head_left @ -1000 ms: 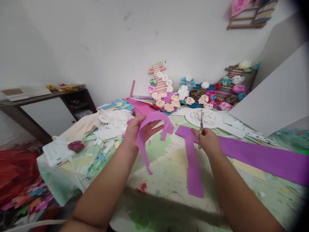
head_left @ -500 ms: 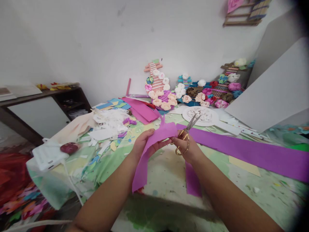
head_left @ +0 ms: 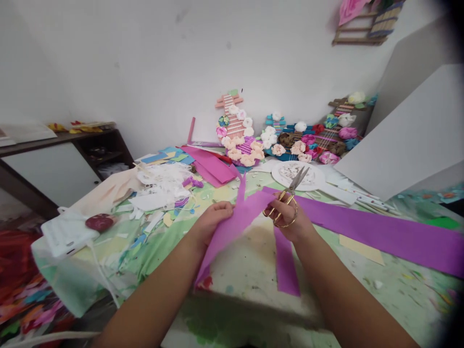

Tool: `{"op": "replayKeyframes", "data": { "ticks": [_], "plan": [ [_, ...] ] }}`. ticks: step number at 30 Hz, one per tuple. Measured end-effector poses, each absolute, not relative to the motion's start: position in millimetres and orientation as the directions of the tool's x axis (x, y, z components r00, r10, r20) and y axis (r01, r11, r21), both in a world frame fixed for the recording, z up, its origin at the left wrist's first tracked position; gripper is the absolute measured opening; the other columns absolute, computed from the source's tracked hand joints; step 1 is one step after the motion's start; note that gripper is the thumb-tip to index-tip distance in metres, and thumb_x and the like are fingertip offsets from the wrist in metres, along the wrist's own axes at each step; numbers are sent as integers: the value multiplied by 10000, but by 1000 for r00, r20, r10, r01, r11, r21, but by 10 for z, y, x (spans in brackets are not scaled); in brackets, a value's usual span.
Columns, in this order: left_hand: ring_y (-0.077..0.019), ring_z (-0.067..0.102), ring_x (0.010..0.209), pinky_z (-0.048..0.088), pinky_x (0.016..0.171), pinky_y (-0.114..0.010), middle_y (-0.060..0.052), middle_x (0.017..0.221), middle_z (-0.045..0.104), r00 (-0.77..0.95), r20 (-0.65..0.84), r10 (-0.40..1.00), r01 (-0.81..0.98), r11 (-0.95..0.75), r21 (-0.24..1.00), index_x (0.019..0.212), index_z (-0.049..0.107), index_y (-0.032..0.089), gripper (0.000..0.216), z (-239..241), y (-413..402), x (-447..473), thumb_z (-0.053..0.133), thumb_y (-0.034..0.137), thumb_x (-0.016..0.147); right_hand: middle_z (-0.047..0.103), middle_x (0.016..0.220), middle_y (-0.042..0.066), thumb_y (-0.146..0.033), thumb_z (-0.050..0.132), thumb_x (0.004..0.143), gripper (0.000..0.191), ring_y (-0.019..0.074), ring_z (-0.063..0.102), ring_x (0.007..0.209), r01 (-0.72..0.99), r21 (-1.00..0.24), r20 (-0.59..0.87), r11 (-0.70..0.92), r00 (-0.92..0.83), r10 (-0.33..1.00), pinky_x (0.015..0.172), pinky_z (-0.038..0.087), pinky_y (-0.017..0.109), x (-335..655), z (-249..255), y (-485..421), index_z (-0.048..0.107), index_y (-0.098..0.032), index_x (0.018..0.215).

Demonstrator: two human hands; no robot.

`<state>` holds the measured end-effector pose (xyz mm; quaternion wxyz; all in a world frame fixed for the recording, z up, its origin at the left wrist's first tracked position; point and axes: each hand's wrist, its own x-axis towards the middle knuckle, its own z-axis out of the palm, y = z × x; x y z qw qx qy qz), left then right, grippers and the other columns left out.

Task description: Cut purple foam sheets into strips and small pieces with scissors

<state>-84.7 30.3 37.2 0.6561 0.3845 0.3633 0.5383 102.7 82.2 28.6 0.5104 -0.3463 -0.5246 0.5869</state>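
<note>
A strip of purple crepe paper (head_left: 235,224) stretches between my two hands above the near edge of the table. My left hand (head_left: 214,220) is closed on its left part, thumb on top. My right hand (head_left: 290,215) pinches the strip's right end and also holds gold-handled scissors (head_left: 295,183), their blades pointing up and away. Behind the right hand lies a long purple paper band (head_left: 380,229) running to the right. A shorter purple strip (head_left: 287,266) hangs over the near edge below the right wrist.
White string (head_left: 165,179) and paper scraps lie at the left, near pink paper (head_left: 210,166). A white power bank (head_left: 68,234) sits at the left corner. Flower-decorated crafts (head_left: 239,125) lean against the wall. A round white plate (head_left: 311,176) with bits stands behind the scissors.
My right hand has moved slightly right with the scissors, drawing the purple strip out straighter. My left hand's fingers have curled in; earlier they were extended beneath the paper.
</note>
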Motion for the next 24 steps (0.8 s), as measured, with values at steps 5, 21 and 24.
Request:
{"op": "replayKeyframes", "data": {
  "ticks": [5,21,24],
  "plan": [
    [-77,489,452,347,412,-169,-21,567,555,241,-40,970,-408,138,902,553,542,116,257,299,348,-795,681,331,567,500,498,-34,-287,581,615,175,110,484,497,-248,-965,152,90,-248,957,474,355,244,1104,275,883,431,-201,592],
    [-99,490,477,367,477,-226,-20,566,572,143,-103,984,-133,122,984,635,623,132,211,572,562,-446,656,336,594,457,510,-55,-265,585,639,188,92,458,473,-272,-952,209,141,-243,947,495,352,253,1227,365,885,411,-206,599],
    [-97,463,462,342,465,-227,-16,539,547,134,-69,989,-52,77,996,590,616,132,226,592,591,-479,629,357,614,442,528,-64,-243,593,639,189,81,449,472,-286,-943,236,170,-214,948,508,349,253,1256,390,910,412,-204,602]
  ]
}}
